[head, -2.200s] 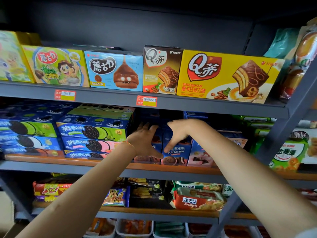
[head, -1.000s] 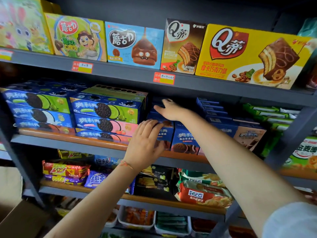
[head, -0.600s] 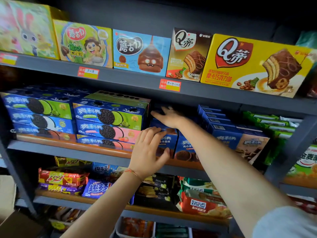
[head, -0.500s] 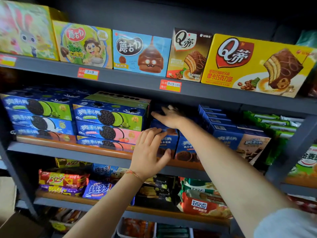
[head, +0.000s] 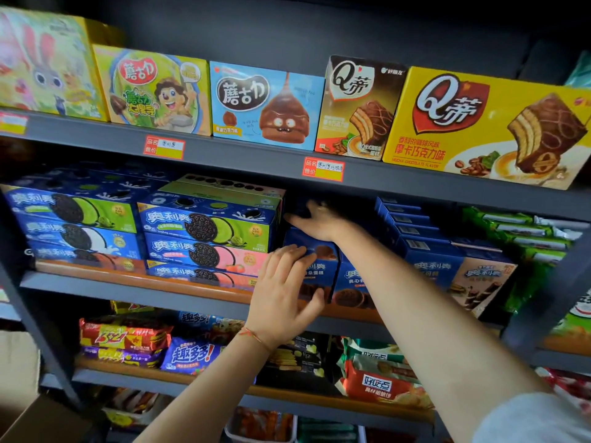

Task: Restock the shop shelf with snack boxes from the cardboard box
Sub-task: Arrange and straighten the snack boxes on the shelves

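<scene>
Blue snack boxes (head: 321, 271) stand upright in a row on the middle shelf (head: 128, 284), a twin box (head: 353, 282) beside the first. My left hand (head: 283, 292) lies flat against the front of the left blue box, fingers at its upper left edge and thumb spread across its face. My right hand (head: 318, 220) reaches over the tops of these boxes into the dark shelf gap, fingers stretched out and partly hidden in shadow. A corner of the cardboard box (head: 35, 417) shows at the bottom left.
Stacked Oreo cartons (head: 208, 231) sit directly left of the blue boxes, more blue boxes (head: 431, 266) and green packets (head: 524, 238) to the right. The upper shelf (head: 256, 161) hangs low over my right hand. Snack bags (head: 128, 337) fill the shelf below.
My right hand rose from the box fronts to the box tops and reached deeper. My left hand dropped, then came back up against the blue box's front.
</scene>
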